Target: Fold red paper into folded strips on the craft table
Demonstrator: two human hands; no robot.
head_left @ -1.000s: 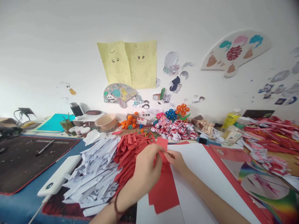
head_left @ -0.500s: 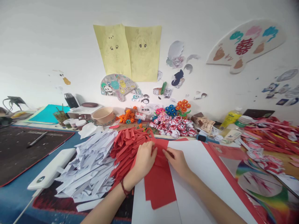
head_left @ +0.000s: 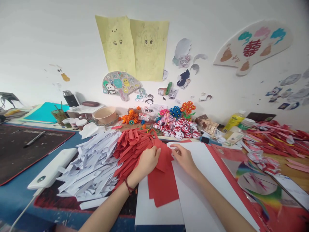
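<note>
Hands: left hand, right hand pinching flat matte red paper sheet.

One view only, my head cam. It looks forward and slightly down over the craft table from the seated side, facing the wall with its yellow drawings. Hands sit close, low centre; forearms enter from the bottom edge. Wide lens bends the edges. No second view to overlap.
</note>
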